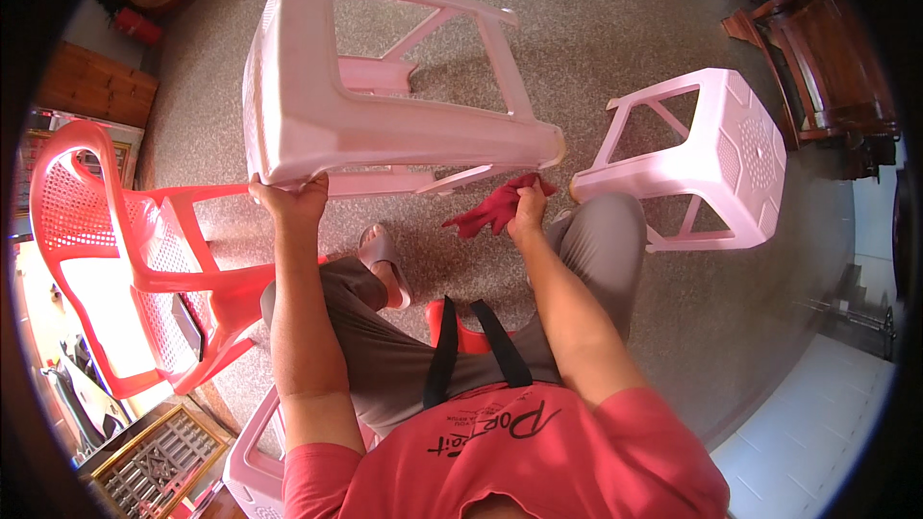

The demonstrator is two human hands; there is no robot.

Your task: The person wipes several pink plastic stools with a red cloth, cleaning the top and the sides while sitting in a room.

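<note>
A large pink plastic stool (404,135) is tipped on its side in front of me, its seat toward the left and its legs toward the right. My left hand (291,200) is closed on the near edge by the seat. A dark red cloth (492,211) hangs crumpled from my right hand (529,208), whose fingers are closed around it. That hand is close to the end of the stool's near leg; whether the cloth touches the leg, I cannot tell.
On the right, a second pink stool (750,159) lies on its side. A red plastic armchair (144,231) stands at left with a dark flat object (188,327) on its seat. Another pink stool (255,461) is at lower left. Dark wooden furniture (827,58) stands far right.
</note>
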